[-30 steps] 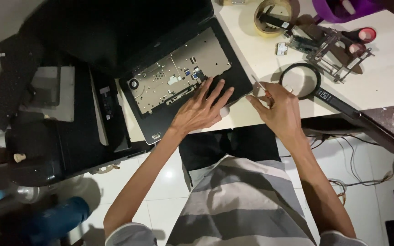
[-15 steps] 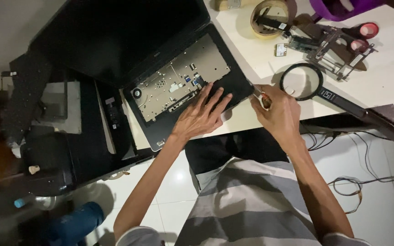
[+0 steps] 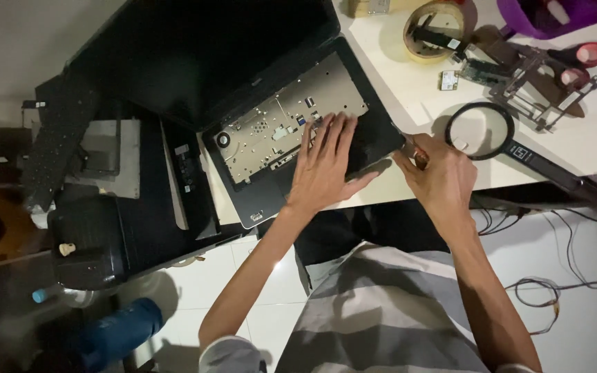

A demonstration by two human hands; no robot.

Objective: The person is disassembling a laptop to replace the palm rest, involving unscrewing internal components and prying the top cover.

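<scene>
1. Laptop [image 3: 291, 131], centre-upper frame, lies open on the white surface [image 3: 589, 148]; dark screen tilted toward upper left. Keyboard already out: bare metal plate w/ small connectors shows inside the black base frame. So the strip-down looks partly done; base frame & palm rest still in place.
2. Loose black keyboard [image 3: 60, 141] sits at left edge of frame, off the surface, well apart from the laptop. Looks like the removed part, can't confirm.
3. Left hand [image 3: 326, 169] lies flat on the palm rest, lower right of the base; fingers open & spread, pressing down, gripping nothing.
4. Right hand [image 3: 440, 176] just beside the laptop's right corner, fingers closed on a small tool [image 3: 412, 148] w/ reddish handle; tip at the base edge. Judgement: working that corner, screw or clip, too small to tell.
5. Magnifying glass [image 3: 481, 131] near the right hand, right of centre.
6. Tape roll [image 3: 437, 27], top centre-right.
7. Small circuit board [image 3: 478, 69] beside it, w/ a tiny chip card [image 3: 448, 81] just left. Pulled parts, prob.
</scene>
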